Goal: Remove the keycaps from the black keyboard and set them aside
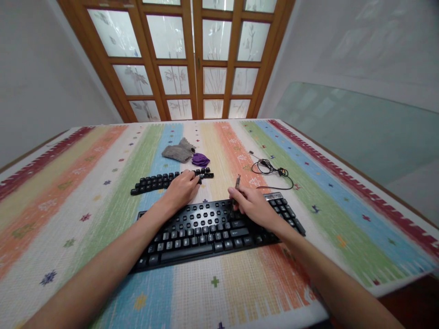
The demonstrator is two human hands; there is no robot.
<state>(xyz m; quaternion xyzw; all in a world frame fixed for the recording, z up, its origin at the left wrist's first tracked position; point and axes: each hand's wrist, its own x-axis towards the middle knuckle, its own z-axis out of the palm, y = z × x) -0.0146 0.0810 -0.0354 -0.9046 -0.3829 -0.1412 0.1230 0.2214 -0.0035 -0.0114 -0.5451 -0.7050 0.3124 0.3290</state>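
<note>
A black keyboard (192,250) lies on the tablecloth, its upper rows stripped to bare key sockets and its lower rows still capped. Behind it, loose black keycaps (154,183) are lined up in rows. My left hand (185,186) is over the right end of these rows, its fingers closed on a small dark keycap (200,179). My right hand (252,203) grips a slim pen-like tool (237,183) above the keyboard's right-centre part. The tool's metallic end points up; its lower end reaches toward the keys, and its exact kind is unclear.
Beyond the keycaps lie a grey cloth (178,151) and a bunched purple cloth (200,160). A coiled black cable (269,168) rests behind the keyboard on the right. The striped tablecloth (212,297) covers the table, with glazed wooden doors (197,59) beyond.
</note>
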